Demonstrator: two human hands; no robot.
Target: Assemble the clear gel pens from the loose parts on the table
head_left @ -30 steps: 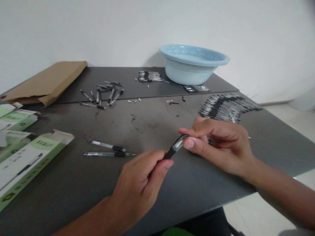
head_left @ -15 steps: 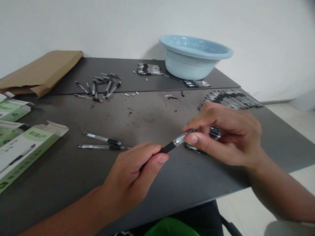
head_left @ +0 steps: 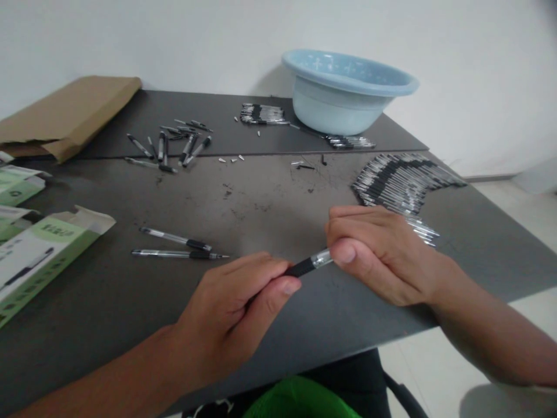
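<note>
A pen with a black grip and clear barrel is stretched between my two hands above the table. My left hand is closed round its lower left part, thumb along the black grip. The fingers of my right hand are closed over the other end, so that end is hidden. Left of my left hand lie two more clear pens with black grips, one showing a bare tip. Behind my right hand a long row of pens lies side by side, partly covered by the hand.
A light blue basin stands at the back, beside small pen rows. Loose pens and short pen parts lie back left, near a brown paper envelope. Green-white boxes sit at the left edge. Small tips dot the table.
My right hand has turned and its fingers have folded down over the pen's end, where a pinch was before. My left hand keeps its hold. The whole view has tilted downward slightly.
</note>
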